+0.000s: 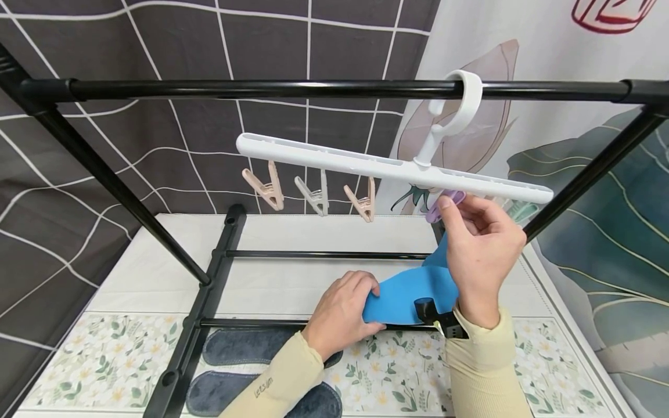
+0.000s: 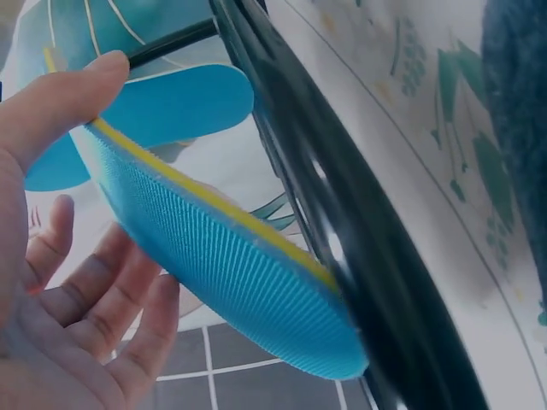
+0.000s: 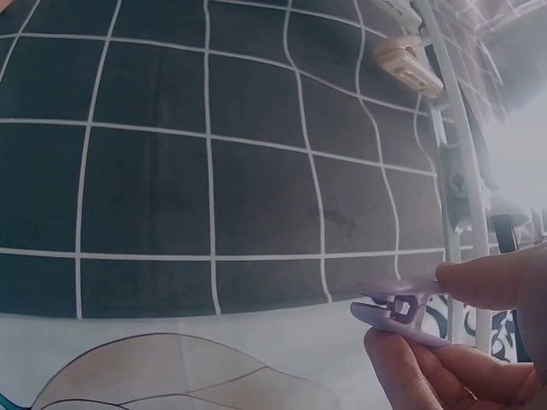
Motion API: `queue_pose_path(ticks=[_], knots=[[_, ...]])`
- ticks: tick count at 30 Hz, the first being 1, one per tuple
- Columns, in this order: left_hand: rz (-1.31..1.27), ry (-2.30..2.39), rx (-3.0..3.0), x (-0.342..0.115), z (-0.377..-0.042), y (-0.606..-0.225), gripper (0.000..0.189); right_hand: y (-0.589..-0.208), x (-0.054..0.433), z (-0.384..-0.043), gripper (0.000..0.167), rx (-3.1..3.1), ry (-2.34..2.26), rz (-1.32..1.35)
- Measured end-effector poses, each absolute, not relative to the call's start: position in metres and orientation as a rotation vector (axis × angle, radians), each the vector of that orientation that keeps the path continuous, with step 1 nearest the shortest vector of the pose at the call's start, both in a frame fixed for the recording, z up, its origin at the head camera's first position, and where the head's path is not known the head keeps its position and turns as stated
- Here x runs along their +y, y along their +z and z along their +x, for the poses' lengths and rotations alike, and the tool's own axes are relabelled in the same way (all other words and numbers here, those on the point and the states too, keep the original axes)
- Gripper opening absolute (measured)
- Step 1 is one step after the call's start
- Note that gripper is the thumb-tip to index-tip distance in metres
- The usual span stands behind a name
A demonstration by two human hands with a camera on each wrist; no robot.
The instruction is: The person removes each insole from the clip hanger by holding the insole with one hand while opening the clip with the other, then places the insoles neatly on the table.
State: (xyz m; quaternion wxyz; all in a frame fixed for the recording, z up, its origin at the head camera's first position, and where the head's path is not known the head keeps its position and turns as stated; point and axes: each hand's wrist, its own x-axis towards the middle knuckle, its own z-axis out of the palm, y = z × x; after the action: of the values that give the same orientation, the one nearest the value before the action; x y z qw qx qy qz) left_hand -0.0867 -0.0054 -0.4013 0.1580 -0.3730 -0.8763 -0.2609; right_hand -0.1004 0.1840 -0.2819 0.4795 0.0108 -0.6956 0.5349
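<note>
My left hand [image 1: 342, 313] holds a blue insole [image 1: 407, 293] by its edge, thumb on one side and fingers on the other. Ribbed fabric and a yellow rim show on that insole in the left wrist view. Behind it lies a second flat blue piece [image 2: 192, 102], apparently another insole. Up at the white hanger [image 1: 324, 159], my right hand [image 1: 483, 255] pinches a purple clothespin [image 3: 402, 312] between thumb and fingers. The clothespin's tips stand slightly apart, with nothing between them in the right wrist view. The hanger hooks over a black rail [image 1: 261, 89].
Two beige clothespins [image 1: 268, 188] and a grey one [image 1: 315, 194] hang left of the purple one; a green one [image 1: 522, 212] hangs to its right. Dark grey plush insoles [image 1: 245, 346] lie under the black rack's lower bars [image 1: 324, 255]. A checked curtain [image 1: 272, 52] hangs behind.
</note>
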Motion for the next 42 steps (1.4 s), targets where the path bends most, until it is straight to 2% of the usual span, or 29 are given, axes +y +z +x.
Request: queue_pose_path(ticks=[42], knots=[[-1.179,-0.657,-2.632,0.002,-0.064,-0.403,0.063,-0.283,0.185,-0.101,0.024,-1.721,1.363,-0.052]])
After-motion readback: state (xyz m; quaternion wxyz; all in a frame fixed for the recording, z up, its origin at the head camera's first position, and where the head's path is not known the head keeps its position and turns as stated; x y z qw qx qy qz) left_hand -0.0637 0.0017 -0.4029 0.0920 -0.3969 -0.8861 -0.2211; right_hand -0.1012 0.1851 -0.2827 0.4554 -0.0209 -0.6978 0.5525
